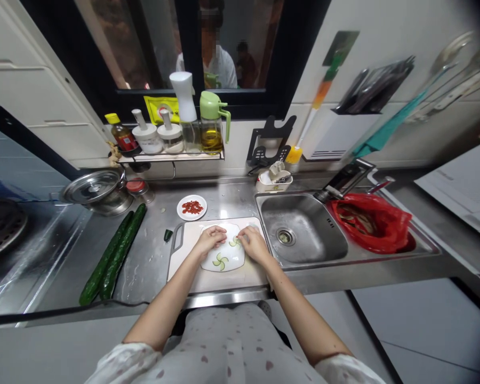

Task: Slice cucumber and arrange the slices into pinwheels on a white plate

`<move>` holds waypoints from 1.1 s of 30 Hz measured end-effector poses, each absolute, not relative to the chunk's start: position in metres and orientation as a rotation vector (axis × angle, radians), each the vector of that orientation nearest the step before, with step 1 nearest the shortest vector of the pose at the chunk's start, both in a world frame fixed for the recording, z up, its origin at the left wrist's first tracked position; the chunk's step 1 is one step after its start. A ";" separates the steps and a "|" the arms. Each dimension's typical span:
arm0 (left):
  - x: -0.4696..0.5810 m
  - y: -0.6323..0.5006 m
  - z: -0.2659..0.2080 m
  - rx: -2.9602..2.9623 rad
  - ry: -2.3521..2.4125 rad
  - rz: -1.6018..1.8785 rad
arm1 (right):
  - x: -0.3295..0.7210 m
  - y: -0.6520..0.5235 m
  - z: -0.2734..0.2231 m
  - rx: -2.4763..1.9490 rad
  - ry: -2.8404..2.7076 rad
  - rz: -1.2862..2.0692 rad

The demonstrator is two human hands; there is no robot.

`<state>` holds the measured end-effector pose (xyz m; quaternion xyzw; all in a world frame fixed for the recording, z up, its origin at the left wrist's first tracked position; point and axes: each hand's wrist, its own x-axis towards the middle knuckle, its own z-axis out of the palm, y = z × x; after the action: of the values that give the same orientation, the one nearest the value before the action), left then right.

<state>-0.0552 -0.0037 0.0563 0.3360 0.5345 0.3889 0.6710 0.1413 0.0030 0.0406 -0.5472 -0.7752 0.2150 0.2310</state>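
Note:
A white plate (232, 261) lies on the light cutting board (208, 282). On its near part, thin green-edged cucumber slices (220, 261) form a pinwheel. More cucumber slices (234, 242) are grouped further right on the plate. My right hand (255, 244) has its fingertips pinched at the edge of that group, on a slice. Over the plate's left side, my left hand (211, 240) is closed with its fingers curled together; what is between them is too small to make out.
Two whole cucumbers (122, 245) and a cucumber end (168, 235) lie left of the board. Behind it stands a small dish (192, 216) of chopped red pieces. The sink (304, 250) and a red plastic bag (374, 229) are to the right. A seasoning rack (172, 156) hangs above.

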 end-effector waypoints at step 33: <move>-0.011 0.018 0.004 1.512 1.706 0.458 | 0.136 -0.002 0.008 -1.745 -2.384 0.445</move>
<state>-0.0113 0.0185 0.0038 0.5968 0.6735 0.1808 0.3968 0.1357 -0.0021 0.0078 -0.5824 -0.7955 0.1485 0.0769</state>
